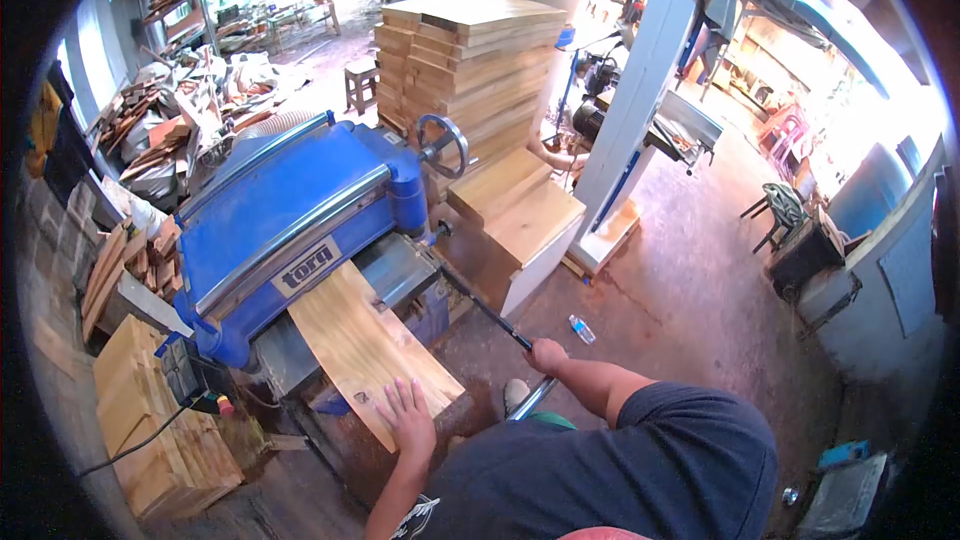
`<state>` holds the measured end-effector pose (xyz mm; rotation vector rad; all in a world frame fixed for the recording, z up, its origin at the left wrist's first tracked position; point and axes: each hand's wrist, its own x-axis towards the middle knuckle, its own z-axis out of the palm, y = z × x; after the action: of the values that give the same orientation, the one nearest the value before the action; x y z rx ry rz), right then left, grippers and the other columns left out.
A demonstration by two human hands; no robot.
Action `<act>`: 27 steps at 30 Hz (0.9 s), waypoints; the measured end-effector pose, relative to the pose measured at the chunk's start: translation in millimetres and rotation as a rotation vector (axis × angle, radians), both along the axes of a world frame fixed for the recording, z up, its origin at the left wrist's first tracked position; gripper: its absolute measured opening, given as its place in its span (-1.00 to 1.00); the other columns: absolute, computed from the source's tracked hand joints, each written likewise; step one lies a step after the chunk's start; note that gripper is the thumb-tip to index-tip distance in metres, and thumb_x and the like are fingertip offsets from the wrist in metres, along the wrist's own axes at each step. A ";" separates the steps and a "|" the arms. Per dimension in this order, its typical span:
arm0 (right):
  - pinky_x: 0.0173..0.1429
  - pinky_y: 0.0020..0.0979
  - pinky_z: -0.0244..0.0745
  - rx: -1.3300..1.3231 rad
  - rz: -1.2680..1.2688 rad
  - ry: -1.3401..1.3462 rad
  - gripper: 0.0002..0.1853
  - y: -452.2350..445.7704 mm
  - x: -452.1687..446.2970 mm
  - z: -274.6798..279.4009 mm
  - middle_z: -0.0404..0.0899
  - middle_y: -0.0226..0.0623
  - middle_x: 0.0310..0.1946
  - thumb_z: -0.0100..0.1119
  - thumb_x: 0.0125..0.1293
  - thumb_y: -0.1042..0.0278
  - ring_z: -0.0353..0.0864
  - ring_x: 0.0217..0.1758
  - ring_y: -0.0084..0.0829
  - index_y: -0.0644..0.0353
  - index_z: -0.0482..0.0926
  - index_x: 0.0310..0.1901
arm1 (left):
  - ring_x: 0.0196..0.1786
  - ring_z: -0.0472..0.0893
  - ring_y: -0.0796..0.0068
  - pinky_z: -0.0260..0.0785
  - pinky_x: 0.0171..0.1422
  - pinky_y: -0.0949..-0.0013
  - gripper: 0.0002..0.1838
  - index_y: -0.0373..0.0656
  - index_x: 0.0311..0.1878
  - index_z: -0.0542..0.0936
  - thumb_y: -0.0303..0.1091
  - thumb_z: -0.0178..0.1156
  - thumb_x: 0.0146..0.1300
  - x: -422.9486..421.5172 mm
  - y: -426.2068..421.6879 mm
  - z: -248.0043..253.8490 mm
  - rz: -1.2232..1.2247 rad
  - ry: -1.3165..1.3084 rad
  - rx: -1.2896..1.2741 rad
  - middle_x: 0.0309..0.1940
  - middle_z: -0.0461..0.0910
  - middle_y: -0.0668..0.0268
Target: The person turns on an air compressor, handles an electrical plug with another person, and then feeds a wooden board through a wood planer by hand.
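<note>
My left hand (407, 420) lies flat on the near end of a wooden board (372, 350), its fingers spread. The board's far end goes under the front of a blue thickness planer (290, 210) marked "torq". My right hand (546, 356) is closed around the black-gripped end of a long lever (487, 310) at the planer's right side. A handwheel (442, 146) stands on the planer's right corner. What the board meets inside the machine is hidden under the blue cover.
Tall stacked boards (470, 70) rise behind the planer, with a lower stack (520, 205) beside the post (640, 90). More boards (160, 420) lean at the left, near a switch box (195, 368) with a cable. A plastic bottle (581, 329) lies on the floor.
</note>
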<state>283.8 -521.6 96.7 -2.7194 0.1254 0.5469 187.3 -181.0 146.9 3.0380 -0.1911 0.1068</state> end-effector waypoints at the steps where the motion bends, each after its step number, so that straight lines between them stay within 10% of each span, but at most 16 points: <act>1: 0.01 -0.04 0.49 -0.012 -0.003 -0.008 -0.66 0.4 -0.1 -1.3 0.64 0.01 -0.24 0.08 0.25 0.06 0.61 -0.13 0.03 0.15 0.60 -0.14 | 0.46 0.00 -0.26 -0.29 0.38 -0.47 -0.38 -0.18 0.43 0.12 -0.38 -0.09 0.27 -0.4 -0.1 0.7 -0.003 0.002 -0.005 0.44 0.02 -0.11; 27: -0.04 -0.03 0.53 -0.042 0.027 -0.015 -0.66 0.9 1.2 4.1 0.64 0.04 -0.25 0.08 0.22 0.10 0.63 -0.14 0.03 0.23 0.60 -0.19 | 0.46 0.07 -0.18 -0.19 0.38 -0.44 -0.43 -0.12 0.41 0.18 -0.32 -0.13 0.32 1.5 -7.1 0.1 0.031 -0.042 0.097 0.44 0.07 -0.04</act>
<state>285.1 -520.7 100.8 -2.7692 0.0976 0.5365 188.7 -188.1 147.0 3.1382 -0.1565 0.1691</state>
